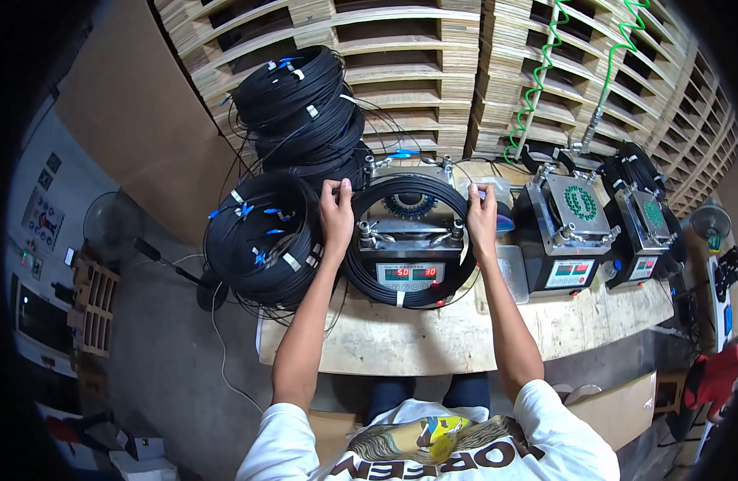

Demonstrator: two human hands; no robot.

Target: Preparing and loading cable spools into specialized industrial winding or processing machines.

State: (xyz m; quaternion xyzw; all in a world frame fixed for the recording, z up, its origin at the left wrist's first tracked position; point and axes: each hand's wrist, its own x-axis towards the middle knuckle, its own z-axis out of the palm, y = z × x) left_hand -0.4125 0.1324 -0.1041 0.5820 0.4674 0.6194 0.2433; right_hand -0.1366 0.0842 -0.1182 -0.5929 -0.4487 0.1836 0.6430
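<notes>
Between my two hands is a ring-shaped coil of thin black cable (423, 299), tied with a white band at its lower edge. My left hand (336, 216) is closed on the coil's left side. On the opposite side my right hand (481, 218) grips it, fingers curled and thumb upward. Through the ring shows a bench machine (409, 255) with a metal top, clamps, a round toothed blue-edged plate and a lit red display. The coil hangs in front of this machine; whether it touches the machine, I cannot tell.
Left of the machine stand stacked black cable coils (261, 240) with blue connectors, and a taller stack (305, 112) behind. Two similar machines (568, 216) (646, 228) with green-dotted plates sit at right on the wooden table (369, 353). Green coiled hoses (537, 80) hang before wooden pallets (401, 72).
</notes>
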